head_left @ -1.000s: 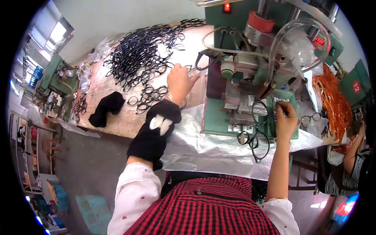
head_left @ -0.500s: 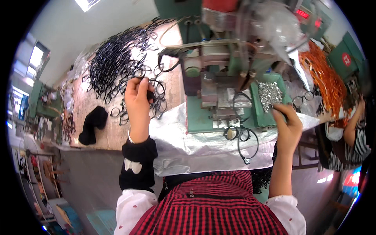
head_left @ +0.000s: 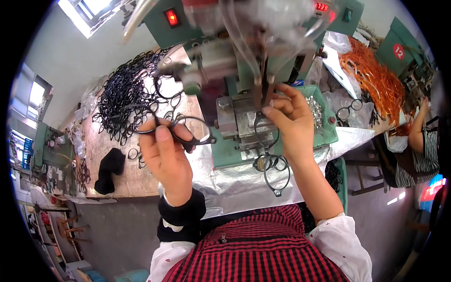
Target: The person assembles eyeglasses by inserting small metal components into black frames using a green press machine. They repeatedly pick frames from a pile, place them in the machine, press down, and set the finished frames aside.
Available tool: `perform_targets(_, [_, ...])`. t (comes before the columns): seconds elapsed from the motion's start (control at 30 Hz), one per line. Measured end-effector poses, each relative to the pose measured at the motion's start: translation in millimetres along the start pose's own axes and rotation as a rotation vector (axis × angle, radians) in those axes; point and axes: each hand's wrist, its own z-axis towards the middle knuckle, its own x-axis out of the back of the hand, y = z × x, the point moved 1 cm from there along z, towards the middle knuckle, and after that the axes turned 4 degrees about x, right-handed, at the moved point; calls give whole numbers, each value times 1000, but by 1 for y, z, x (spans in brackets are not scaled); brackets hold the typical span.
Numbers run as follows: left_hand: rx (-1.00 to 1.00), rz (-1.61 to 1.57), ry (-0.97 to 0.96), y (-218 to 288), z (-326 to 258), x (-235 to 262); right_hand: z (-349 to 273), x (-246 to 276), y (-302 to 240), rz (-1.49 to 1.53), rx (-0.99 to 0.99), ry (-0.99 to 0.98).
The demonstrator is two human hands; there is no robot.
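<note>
My left hand (head_left: 167, 152) pinches a black eyeglass frame (head_left: 212, 140) without temples and holds it up left of the machine. At the machine's metal fixture (head_left: 251, 115), my right hand (head_left: 297, 124) has its thumb and fingers drawn together below the machine's dark prongs (head_left: 264, 94). Whatever lies between those fingertips is too small or hidden to make out. A second black eyeglass frame (head_left: 267, 152) stands at the front of the fixture, its upper end close to my right thumb. Small silvery metal parts (head_left: 314, 110) fill a green tray (head_left: 331, 135) just right of that hand.
Left of the machine, many black frames (head_left: 124, 96) lie heaped on the table, with a black cloth (head_left: 110, 171) nearer. Orange strips (head_left: 371, 70) pile up at the right, beyond a loose eyeglass frame (head_left: 350, 110). Another person's arm (head_left: 417, 124) shows at the far right.
My right hand has moved left from the tray of metal parts to the fixture. My left hand has lifted an eyeglass frame off the heap toward me. The view has shifted.
</note>
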Motion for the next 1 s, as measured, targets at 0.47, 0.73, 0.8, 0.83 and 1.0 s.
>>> perform_targets(0.47, [1158, -241, -675, 20, -36, -46, 4, 40, -15, -623, 134, -60])
perform_targets(0.73, [1226, -298, -560, -15, -40, -54, -28, 134, 7, -998, -50, 168])
perform_targets(0.8, [1225, -340, -566, -16, -38, -53, -37, 123, 11, -1351, 131, 2])
perform_targets(0.83, [1235, -356, -551, -18, -41, -54, -34, 117, 14, -1405, 203, -12])
perform_targets(1.0, [1077, -176, -716, -20, -59, -30, 2, 119, 47, -1385, 194, 36])
